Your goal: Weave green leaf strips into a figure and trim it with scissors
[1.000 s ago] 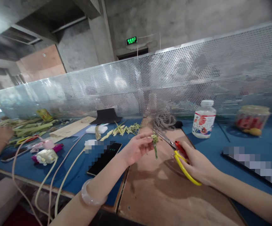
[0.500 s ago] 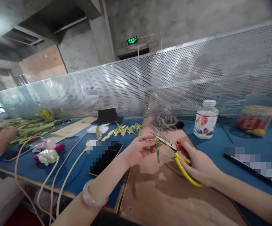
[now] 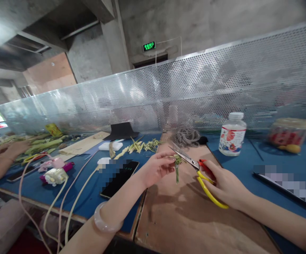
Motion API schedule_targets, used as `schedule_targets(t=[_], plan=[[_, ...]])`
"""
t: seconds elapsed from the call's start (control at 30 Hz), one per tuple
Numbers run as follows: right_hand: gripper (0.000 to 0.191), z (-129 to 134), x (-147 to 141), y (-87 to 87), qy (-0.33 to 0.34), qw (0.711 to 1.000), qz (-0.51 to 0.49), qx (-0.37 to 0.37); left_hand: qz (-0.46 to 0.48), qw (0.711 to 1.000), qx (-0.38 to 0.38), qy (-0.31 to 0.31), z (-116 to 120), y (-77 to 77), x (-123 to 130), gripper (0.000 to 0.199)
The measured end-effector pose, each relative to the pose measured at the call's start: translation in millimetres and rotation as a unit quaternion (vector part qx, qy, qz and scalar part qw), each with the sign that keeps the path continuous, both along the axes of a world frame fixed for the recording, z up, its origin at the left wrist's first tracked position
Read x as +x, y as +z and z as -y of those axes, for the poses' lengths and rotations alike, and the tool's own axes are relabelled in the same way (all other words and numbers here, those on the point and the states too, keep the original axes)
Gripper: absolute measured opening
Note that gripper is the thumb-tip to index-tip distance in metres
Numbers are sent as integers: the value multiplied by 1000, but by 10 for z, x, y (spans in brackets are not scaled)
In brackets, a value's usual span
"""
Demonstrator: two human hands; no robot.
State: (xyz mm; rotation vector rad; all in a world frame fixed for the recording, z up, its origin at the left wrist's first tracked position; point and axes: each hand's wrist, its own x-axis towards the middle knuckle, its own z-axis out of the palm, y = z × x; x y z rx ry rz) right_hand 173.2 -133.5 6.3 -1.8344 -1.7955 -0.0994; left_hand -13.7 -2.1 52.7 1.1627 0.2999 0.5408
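The two hands meet above the brown board [image 3: 168,218] on the blue worktop [image 3: 244,167], neither one spread wide: the left hand [image 3: 156,169] has its fingers drawn narrow around the top of a small green plant bundle [image 3: 177,171], while the right hand [image 3: 225,181] is wrapped around the yellow-and-red handles of the scissors [image 3: 195,164]. The bundle hangs stem-down between the hands, clear of the board, well in from the board's left edge and back from the worktop's near edge. The likeliest mishap is a nicked finger, since the blades slant across the bundle's top right beside the left fingertips; a slip of the right hand or a small turn of the bundle could bring skin under the metal. Whether the blades touch the bundle, or how far apart they stand, I cannot tell. The pinch looks light and high, so a tug from the scissors could twist the bundle loose or split its frayed top, and a bite taken too deep might sever more than intended. Should the blades reach too far, their tips point towards the grey cord coil [image 3: 186,137] near the worktop's far edge, which could snag if they dipped.
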Motion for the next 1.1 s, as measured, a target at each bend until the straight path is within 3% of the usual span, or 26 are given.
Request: schedule_targets(t=[0.77,1.1], plan=[[30,-43,30,-99,4,1000,-8,3,-1,1000,4,-3,-4,-5,-22,22],[17,14,-82,-65,28,996,-79,-8,7,1000,1,-12,-11,11,-12,23]])
